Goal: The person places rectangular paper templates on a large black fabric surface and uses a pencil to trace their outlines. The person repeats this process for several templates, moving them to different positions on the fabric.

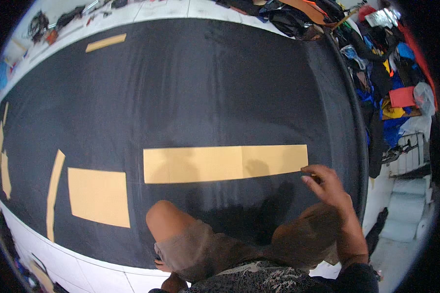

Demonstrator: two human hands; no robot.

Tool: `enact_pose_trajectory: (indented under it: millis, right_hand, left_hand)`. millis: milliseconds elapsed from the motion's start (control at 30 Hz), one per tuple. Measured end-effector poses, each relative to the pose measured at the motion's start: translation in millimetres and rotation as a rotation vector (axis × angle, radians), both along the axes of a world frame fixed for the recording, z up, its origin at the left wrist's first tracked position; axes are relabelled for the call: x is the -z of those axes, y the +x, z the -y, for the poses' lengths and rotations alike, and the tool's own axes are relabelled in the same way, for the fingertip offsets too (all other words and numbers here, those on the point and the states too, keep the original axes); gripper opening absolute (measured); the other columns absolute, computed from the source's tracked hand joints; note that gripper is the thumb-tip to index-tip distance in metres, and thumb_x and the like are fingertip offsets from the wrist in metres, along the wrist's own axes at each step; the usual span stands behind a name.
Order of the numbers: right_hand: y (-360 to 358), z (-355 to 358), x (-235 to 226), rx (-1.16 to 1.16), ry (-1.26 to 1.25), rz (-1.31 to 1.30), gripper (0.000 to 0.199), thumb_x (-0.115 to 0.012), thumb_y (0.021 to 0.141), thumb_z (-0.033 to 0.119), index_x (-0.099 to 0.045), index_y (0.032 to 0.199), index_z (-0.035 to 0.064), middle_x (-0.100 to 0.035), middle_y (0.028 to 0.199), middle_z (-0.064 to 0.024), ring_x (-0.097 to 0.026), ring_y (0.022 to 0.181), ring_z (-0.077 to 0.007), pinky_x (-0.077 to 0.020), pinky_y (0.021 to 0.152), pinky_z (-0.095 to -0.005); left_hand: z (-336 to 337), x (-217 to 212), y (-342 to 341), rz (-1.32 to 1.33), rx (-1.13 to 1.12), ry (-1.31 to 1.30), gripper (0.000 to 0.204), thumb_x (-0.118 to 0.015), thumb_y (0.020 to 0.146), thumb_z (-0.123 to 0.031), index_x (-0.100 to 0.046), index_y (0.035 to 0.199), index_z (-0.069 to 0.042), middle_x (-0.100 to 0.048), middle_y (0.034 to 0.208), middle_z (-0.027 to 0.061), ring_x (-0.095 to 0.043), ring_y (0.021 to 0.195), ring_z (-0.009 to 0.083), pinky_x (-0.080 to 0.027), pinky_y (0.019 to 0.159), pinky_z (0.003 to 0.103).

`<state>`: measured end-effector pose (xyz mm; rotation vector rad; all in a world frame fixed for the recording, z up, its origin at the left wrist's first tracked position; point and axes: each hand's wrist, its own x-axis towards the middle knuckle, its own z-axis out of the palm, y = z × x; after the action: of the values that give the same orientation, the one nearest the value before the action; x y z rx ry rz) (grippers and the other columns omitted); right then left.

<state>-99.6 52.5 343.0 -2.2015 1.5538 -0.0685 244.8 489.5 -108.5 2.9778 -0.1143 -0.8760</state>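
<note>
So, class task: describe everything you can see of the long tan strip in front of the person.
The long strip is a flat tan rectangle, like paper or card, lying crosswise on the black cloth. A faint seam or fold crosses it right of the middle. The right hand is at its lower right corner, fingers pinched; whether they hold something is unclear. Shadows fall on its lower edge.

This looks like a tailoring or garment-cutting workshop, with the work done on the floor. A large sheet of black fabric (190,88) lies spread over white floor tiles (83,266), and tan paper pattern pieces (225,163) rest flat on it, from the centre out to 9 o'clock. Heaps of coloured cloth scraps (393,105) pile up from 1 to 3 o'clock, and tools and clutter (58,22) lie along the edge at 11 o'clock.
</note>
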Motion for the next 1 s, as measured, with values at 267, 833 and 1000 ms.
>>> enact_pose_trajectory:
  millis: [267, 833, 1000]
  right_hand:
    - [7.1, 58.7, 96.3, -0.308, 0.086, 0.172, 0.025, -0.067, 0.094, 0.025, -0.069, 0.111, 0.0060, -0.070, 0.100, -0.0164, -0.071, 0.088, -0.0302, -0.0559, 0.079, -0.0421]
    - [-26.0, 178.2, 170.2, -0.633, 0.258, -0.005, 0.029, -0.064, 0.093, 0.032, -0.068, 0.096, 0.0043, -0.066, 0.093, -0.0143, -0.067, 0.093, -0.0346, -0.0535, 0.081, -0.0470]
    - [-31.0, 169.6, 206.6, -0.658, 0.310, -0.203, 0.025, -0.062, 0.093, 0.030, -0.068, 0.096, 0.0059, -0.066, 0.093, -0.0139, -0.068, 0.091, -0.0343, -0.0546, 0.078, -0.0486]
  left_hand:
    - [-5.0, -61.2, 160.8, 0.303, 0.774, 0.412, 0.053, -0.064, 0.092, -0.032, -0.056, 0.128, 0.005, -0.054, 0.129, 0.0297, -0.050, 0.120, 0.0465, -0.042, 0.102, 0.053]
    - [297.6, -264.2, 168.2, 0.164, 0.626, -0.307, 0.036, -0.072, 0.094, -0.027, -0.063, 0.121, -0.003, -0.065, 0.118, 0.0141, -0.062, 0.108, 0.0252, -0.050, 0.090, 0.036]
    - [311.3, -144.6, 113.5, 0.091, 0.802, -0.425, 0.048, -0.074, 0.089, -0.026, -0.056, 0.123, 0.002, -0.056, 0.126, 0.0221, -0.052, 0.122, 0.0390, -0.041, 0.106, 0.045]
